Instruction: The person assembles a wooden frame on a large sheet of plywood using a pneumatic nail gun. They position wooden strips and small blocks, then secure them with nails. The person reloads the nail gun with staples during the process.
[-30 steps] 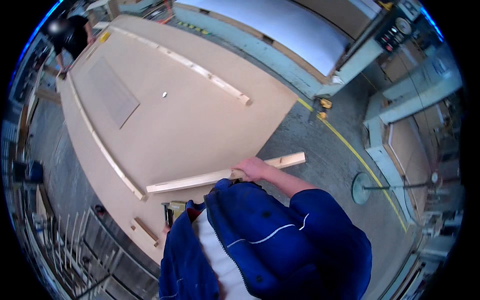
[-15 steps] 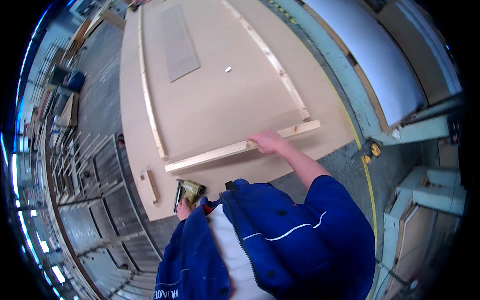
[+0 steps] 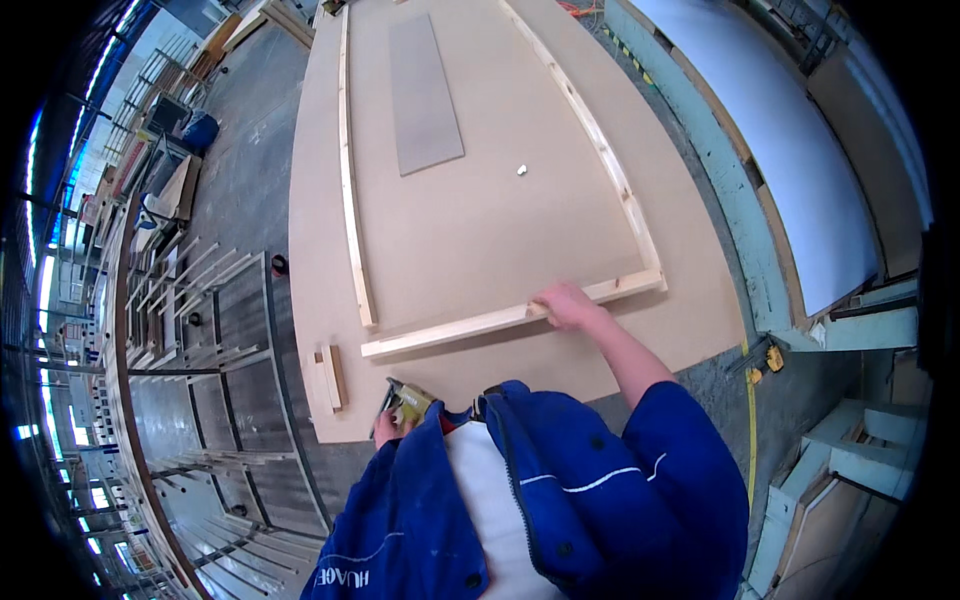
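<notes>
Pale wood strip (image 3: 510, 318) lay across the board (image 3: 480, 200) at six o'clock, the right hand (image 3: 565, 303) pressing it flat while the left hand (image 3: 388, 425) gripped a yellow tool (image 3: 408, 400); any slackening of that pressure could probably have let it slide askew.

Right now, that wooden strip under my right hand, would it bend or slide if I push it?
The wooden strip looks straight and stiff, probably light. Lying flat on the smooth board, it would likely slide, not roll. The right hand presses near its middle.
</notes>
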The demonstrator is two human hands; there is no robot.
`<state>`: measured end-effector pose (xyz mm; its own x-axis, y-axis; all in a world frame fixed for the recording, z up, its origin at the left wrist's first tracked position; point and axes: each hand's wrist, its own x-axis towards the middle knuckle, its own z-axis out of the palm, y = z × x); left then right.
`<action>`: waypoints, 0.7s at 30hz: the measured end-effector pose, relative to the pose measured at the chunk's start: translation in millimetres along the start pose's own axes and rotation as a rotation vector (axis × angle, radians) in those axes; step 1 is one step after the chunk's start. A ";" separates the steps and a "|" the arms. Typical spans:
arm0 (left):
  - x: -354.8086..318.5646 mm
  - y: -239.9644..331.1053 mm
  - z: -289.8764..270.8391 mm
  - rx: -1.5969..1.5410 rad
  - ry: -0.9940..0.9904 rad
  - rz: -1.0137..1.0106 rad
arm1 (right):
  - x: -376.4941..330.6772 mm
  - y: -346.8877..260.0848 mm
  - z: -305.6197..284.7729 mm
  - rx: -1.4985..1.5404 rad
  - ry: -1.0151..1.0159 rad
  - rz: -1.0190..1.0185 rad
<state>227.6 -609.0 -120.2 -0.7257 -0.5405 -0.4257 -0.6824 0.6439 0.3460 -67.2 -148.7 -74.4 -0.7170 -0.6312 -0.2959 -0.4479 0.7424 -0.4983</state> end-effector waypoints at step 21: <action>178.3 145.2 -61.0 0.266 0.122 0.421 | 19.1 -19.4 25.5 0.125 0.067 0.107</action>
<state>-6.2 -644.8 -94.8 -0.9487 -0.2534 -0.1892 -0.2943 0.9265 0.2347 -58.6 -180.9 -91.2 -0.7927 -0.5305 -0.3002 -0.3003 0.7685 -0.5651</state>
